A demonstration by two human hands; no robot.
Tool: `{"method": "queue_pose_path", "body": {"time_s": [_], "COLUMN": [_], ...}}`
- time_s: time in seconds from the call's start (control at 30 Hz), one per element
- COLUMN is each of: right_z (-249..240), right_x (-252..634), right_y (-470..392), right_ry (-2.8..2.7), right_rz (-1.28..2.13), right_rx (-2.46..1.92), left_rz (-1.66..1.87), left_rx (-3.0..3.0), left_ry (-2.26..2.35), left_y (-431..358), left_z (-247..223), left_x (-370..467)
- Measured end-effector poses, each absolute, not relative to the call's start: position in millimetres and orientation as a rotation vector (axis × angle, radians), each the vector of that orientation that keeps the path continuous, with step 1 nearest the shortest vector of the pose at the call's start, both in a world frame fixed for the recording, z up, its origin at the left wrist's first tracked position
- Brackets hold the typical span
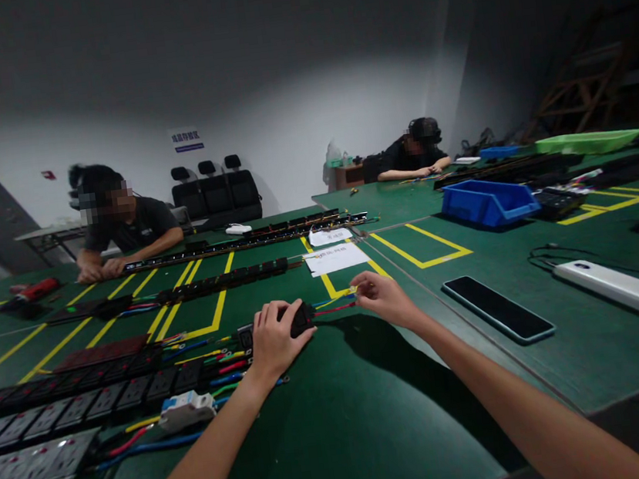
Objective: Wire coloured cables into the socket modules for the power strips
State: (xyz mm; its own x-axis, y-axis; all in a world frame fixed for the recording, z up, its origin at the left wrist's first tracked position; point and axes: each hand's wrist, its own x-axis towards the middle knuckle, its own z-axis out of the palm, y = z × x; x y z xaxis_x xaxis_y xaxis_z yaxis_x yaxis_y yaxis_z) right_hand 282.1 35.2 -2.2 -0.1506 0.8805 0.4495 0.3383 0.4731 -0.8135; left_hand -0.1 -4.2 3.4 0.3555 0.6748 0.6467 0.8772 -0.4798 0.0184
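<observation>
Pressing down on a black module (300,319) with the left hand (278,336); pinching the ends of coloured wires (336,302) with the right hand (383,298). To the right, lying flat, a phone (498,308); farther off, a blue bin (488,202).

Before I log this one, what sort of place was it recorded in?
Probably an electrical assembly workshop: rows of black socket strips with coloured wire ends lie on a green work surface marked with yellow tape, and two other people work across from the wearer.
</observation>
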Motion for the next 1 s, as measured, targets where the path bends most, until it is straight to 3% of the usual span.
{"method": "queue_pose_path", "body": {"time_s": [0.3,1.0], "right_z": [12,22], "right_x": [287,287], "right_y": [29,21], "right_ry": [-1.789,-1.768], "right_rz": [0.601,0.966], "right_rx": [-1.038,-1.002], "left_rz": [-0.866,-0.848], "left_rx": [-2.297,-2.291], "left_ry": [-1.371,-1.396], "left_y": [-4,-4], "left_z": [4,4], "left_x": [0,-1]}}
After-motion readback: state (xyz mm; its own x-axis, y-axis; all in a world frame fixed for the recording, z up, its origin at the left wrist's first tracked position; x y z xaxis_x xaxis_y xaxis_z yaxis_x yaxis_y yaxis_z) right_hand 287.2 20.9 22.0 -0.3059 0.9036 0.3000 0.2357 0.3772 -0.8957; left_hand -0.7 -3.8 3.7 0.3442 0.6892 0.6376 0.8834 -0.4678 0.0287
